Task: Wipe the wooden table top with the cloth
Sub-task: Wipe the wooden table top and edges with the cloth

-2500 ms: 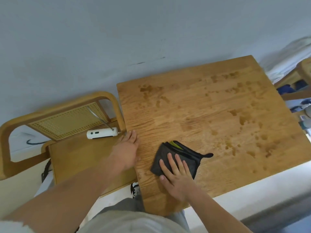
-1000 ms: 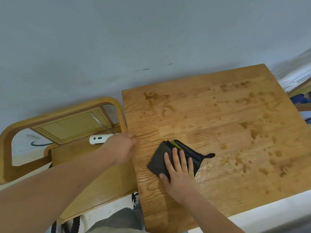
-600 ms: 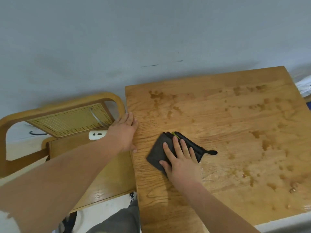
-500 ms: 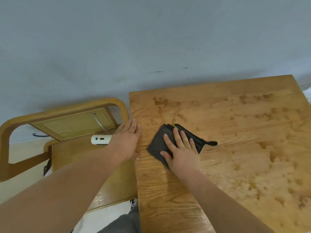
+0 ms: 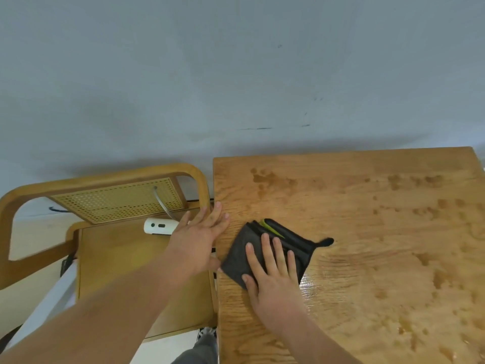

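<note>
The wooden table top fills the right half of the view, with dark wet blotches across its far and right parts. A folded dark grey cloth with a green edge lies near the table's left side. My right hand presses flat on the cloth with straight, spread fingers. My left hand rests flat on the table's left edge, fingers straight, holding nothing.
A wooden chair with a cane-mesh back stands right against the table's left edge. A white cylindrical device lies on its seat, just beyond my left hand. A grey wall rises behind the table.
My right hand has slid the cloth to the left, closer to the table's left edge and my left hand. A shiny wiped streak lies to the cloth's right. My left hand stays on the edge.
</note>
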### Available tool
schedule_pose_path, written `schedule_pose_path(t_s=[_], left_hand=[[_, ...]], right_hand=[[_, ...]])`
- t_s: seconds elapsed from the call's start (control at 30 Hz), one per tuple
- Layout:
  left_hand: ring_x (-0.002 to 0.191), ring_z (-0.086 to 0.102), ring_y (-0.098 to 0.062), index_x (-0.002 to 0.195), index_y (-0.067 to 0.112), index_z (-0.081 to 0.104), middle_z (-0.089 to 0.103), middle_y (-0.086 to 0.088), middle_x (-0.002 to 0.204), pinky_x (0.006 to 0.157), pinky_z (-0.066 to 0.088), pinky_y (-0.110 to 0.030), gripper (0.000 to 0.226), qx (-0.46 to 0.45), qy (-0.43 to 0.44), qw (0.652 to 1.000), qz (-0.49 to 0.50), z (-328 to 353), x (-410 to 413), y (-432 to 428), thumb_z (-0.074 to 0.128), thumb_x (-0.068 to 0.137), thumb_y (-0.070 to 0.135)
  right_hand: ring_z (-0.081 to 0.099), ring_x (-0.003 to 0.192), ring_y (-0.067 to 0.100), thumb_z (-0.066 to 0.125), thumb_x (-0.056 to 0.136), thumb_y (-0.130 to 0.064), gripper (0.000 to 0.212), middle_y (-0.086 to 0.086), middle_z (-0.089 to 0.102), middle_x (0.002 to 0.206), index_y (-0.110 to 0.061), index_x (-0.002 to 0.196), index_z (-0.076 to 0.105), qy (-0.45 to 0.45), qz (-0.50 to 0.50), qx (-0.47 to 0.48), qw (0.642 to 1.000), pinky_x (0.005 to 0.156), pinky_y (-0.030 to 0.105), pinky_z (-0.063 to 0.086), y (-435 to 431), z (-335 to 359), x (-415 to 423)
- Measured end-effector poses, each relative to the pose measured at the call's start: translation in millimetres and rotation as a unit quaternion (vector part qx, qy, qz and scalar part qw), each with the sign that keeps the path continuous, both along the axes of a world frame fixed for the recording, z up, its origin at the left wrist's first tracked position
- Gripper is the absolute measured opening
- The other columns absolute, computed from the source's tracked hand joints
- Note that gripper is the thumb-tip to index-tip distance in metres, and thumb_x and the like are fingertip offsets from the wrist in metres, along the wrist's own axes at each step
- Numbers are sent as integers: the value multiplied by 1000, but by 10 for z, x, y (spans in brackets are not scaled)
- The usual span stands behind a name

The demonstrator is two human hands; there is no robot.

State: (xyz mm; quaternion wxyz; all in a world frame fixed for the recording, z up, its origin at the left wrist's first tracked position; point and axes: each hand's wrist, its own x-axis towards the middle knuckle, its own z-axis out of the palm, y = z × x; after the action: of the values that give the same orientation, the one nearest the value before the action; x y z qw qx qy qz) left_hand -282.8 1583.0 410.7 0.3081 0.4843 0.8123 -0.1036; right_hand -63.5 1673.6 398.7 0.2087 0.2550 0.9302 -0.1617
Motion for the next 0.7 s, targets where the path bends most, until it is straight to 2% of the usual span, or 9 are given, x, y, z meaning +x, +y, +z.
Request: schedule_pose_path(t_s=[0.1, 0.3, 0.47, 0.6, 0.7], left_hand=[[156, -14, -20, 158, 37, -18, -39, 8, 159, 127, -3, -52, 121, -3, -8, 1000, 4, -5, -13, 33, 69, 80, 68], [157, -10, -19, 161, 31, -7, -40, 7, 158, 125, -4, -52, 124, -1, -10, 1000, 15, -44, 33, 55, 77, 76, 64], [157, -10, -19, 159, 34, -16, -42, 10, 157, 125, -5, -53, 128, -12, -15, 1000, 23, -71, 44, 32, 77, 77, 64], [157, -9, -18, 158, 36, -17, -44, 13, 156, 124, -6, -53, 127, -12, -28, 999, 27, -56, 37, 12, 76, 77, 64], [158, -5, -19, 161, 36, -8, -43, 12, 156, 125, -3, -53, 123, -10, -31, 999, 28, -26, 39, 33, 78, 77, 62]], right_hand=[[-40, 147, 26, 5, 102, -60, 64, 2, -40, 161, -42, 154, -29, -18, 18, 6, 1000, 121, 53, -18, 191, 15, -212], [-32, 151, 23, 6, 104, -60, 61, 0, -35, 164, -44, 156, -21, -17, 56, 38, 998, 124, 54, -11, 955, -36, -1067], [-25, 154, 23, 5, 102, -63, 64, 1, -27, 168, -42, 158, -17, -34, -47, 27, 998, 125, 51, -12, 1466, -39, -1355], [-25, 154, 27, 0, 102, -59, 65, 6, -27, 167, -35, 159, -20, -1, -74, 51, 996, 125, 52, -11, 1192, -67, -1185], [-31, 151, 30, -4, 101, -57, 63, 8, -33, 165, -35, 156, -27, 14, -26, 53, 998, 123, 55, -14, 790, -88, -978]])
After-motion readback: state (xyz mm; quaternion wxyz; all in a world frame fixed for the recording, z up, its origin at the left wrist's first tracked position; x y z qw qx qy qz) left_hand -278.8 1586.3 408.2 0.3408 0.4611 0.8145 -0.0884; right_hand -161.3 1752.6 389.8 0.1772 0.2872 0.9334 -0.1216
